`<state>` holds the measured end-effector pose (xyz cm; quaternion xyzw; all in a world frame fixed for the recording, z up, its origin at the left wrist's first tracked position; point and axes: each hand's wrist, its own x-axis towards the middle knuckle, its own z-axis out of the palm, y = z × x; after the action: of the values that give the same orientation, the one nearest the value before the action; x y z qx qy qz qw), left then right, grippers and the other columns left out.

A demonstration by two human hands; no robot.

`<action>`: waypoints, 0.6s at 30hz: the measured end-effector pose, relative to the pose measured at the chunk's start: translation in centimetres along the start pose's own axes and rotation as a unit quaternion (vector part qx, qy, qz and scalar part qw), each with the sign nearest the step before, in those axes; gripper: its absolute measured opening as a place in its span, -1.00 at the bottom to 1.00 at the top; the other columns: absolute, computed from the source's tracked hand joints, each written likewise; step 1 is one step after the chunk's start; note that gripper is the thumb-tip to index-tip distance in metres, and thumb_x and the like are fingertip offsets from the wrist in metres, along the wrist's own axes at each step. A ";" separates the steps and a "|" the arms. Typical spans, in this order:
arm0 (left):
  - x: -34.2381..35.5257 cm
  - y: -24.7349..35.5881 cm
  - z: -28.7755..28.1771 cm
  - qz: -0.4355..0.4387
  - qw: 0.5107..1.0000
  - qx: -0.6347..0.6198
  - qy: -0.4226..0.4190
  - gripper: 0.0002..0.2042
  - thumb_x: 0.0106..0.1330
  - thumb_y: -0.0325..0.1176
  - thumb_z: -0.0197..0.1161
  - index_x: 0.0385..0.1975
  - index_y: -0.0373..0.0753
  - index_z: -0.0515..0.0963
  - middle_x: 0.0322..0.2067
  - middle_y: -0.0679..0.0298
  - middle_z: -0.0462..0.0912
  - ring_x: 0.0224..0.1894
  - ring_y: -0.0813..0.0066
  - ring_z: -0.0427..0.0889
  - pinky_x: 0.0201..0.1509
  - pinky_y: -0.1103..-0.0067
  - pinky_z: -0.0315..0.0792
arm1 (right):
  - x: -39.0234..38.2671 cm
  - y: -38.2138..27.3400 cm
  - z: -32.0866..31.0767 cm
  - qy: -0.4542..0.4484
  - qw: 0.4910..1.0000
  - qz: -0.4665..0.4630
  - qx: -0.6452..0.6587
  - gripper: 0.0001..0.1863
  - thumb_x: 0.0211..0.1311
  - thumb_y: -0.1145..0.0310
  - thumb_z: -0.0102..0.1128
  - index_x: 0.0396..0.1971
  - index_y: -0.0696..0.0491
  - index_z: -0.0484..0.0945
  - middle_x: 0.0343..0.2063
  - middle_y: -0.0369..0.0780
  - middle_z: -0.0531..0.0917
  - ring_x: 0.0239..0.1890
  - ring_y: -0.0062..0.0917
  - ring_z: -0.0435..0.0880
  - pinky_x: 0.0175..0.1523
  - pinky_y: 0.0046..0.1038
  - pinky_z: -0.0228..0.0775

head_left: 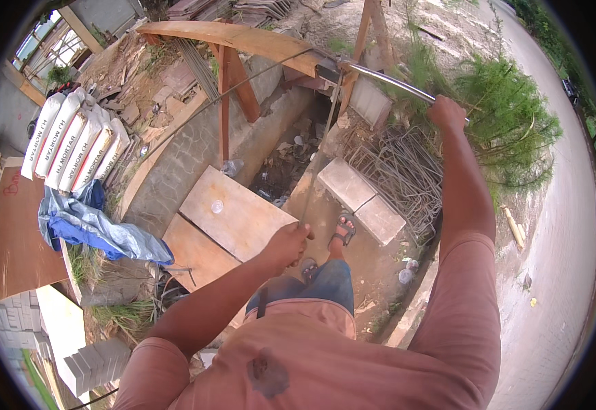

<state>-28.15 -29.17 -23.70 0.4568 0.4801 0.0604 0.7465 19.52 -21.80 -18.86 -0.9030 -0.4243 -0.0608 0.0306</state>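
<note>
My right hand (448, 113) is closed round the outer end of a silver metal pipe (397, 80). The pipe's other end meets the tip of a long wooden plank (243, 39), which rests on wooden posts like a bench. Lower down, in front of my body, my left hand (290, 244) is closed on a thin metal rod (322, 143). From that hand the rod runs up to the same plank end. How the pipe and rod meet there is too small to make out. A second long thin rod (226, 97) slants away to the left from the plank.
Bent steel bars (397, 179) lie heaped beside two pale concrete blocks (361, 200). Wooden boards (236, 212) lie left of my feet, near a trench (288, 154) with debris. Mortar sacks (76, 140) and a blue tarp (106, 229) are farther left. A road (551, 287) runs along the right.
</note>
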 end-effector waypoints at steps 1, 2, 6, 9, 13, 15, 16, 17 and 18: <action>-0.3 0.9 -3.2 -0.004 0.999 0.043 0.032 -0.70 0.42 -0.11 -0.03 -0.29 -0.25 0.41 -0.66 0.46 0.20 -0.70 0.69 0.16 -0.67 0.65 0.07 | -2.7 -1.7 -1.2 -0.019 1.000 -0.002 0.008 -0.63 0.11 0.13 0.12 -0.17 0.04 0.59 -0.19 -0.08 0.67 -0.09 -0.15 0.64 -0.03 -0.12 0.45; -0.1 1.9 -6.1 -0.003 0.992 0.099 0.080 -0.67 0.39 -0.05 0.04 -0.34 -0.24 0.44 -0.66 0.48 0.19 -0.71 0.71 0.13 -0.69 0.67 0.02 | -4.7 -2.4 -1.7 -0.017 0.999 0.014 0.042 -0.62 0.12 0.12 0.11 -0.19 0.07 0.59 -0.20 -0.06 0.67 -0.09 -0.14 0.64 -0.02 -0.12 0.44; 2.1 4.3 -15.7 0.180 0.814 0.448 0.322 -0.42 0.37 0.13 -0.05 -0.50 -0.39 0.51 -0.45 -0.13 0.59 -0.32 -0.14 0.58 -0.25 0.19 0.41 | -11.0 -6.6 -3.4 -0.030 0.986 0.046 0.159 -0.55 0.18 0.04 0.06 -0.19 0.14 0.56 -0.19 0.00 0.66 -0.09 -0.10 0.62 0.02 -0.13 0.43; 2.8 4.2 -16.3 0.155 0.764 0.500 0.377 -0.47 0.37 0.13 -0.06 -0.46 -0.28 0.56 -0.40 -0.07 0.63 -0.26 -0.12 0.60 -0.18 0.14 0.43 | -10.3 -5.8 -2.5 -0.031 0.981 0.031 0.189 -0.53 0.25 -0.02 0.02 -0.22 0.14 0.54 -0.20 0.00 0.65 -0.11 -0.07 0.62 0.00 -0.12 0.43; 1.4 4.2 -15.2 0.124 0.766 0.492 0.395 -0.49 0.35 0.12 -0.02 -0.49 -0.26 0.54 -0.48 -0.08 0.61 -0.32 -0.14 0.60 -0.22 0.12 0.43 | -9.4 -4.0 -2.3 -0.052 0.983 -0.020 0.175 -0.57 0.28 -0.02 0.02 -0.28 0.12 0.51 -0.29 0.03 0.65 -0.16 -0.05 0.62 -0.05 -0.08 0.41; 2.0 3.9 -15.4 0.135 0.772 0.490 0.382 -0.50 0.35 0.10 -0.01 -0.51 -0.27 0.53 -0.50 -0.07 0.60 -0.35 -0.13 0.59 -0.25 0.12 0.43 | -8.7 -2.0 -1.7 -0.060 0.984 -0.043 0.162 -0.57 0.28 -0.02 0.02 -0.29 0.11 0.50 -0.32 0.04 0.65 -0.19 -0.04 0.62 -0.07 -0.06 0.41; 2.1 4.0 -15.5 0.141 0.772 0.491 0.379 -0.50 0.35 0.10 0.00 -0.51 -0.28 0.53 -0.51 -0.06 0.60 -0.37 -0.13 0.59 -0.27 0.12 0.42 | -8.1 -1.2 -1.5 -0.058 0.984 -0.052 0.159 -0.57 0.28 -0.02 0.02 -0.29 0.10 0.50 -0.33 0.04 0.65 -0.20 -0.04 0.62 -0.08 -0.06 0.40; 2.1 4.0 -15.5 0.137 0.768 0.492 0.386 -0.51 0.35 0.07 0.02 -0.54 -0.29 0.52 -0.54 -0.06 0.59 -0.41 -0.12 0.58 -0.31 0.13 0.41 | -7.7 -0.9 -1.3 -0.057 0.984 -0.059 0.160 -0.57 0.29 -0.02 0.02 -0.29 0.10 0.50 -0.35 0.04 0.65 -0.21 -0.04 0.62 -0.09 -0.06 0.40; 1.9 3.8 -15.2 0.136 0.764 0.493 0.393 -0.52 0.35 0.06 0.03 -0.54 -0.29 0.51 -0.55 -0.05 0.58 -0.42 -0.12 0.58 -0.33 0.14 0.41 | -7.3 -0.8 -1.1 -0.062 0.982 -0.065 0.163 -0.57 0.29 -0.02 0.02 -0.30 0.11 0.49 -0.36 0.03 0.65 -0.22 -0.04 0.62 -0.10 -0.05 0.40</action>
<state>-37.55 -16.47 -24.02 0.7586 0.6280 0.0912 0.1482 14.20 -26.96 -18.73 -0.8581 -0.4878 0.0633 0.1473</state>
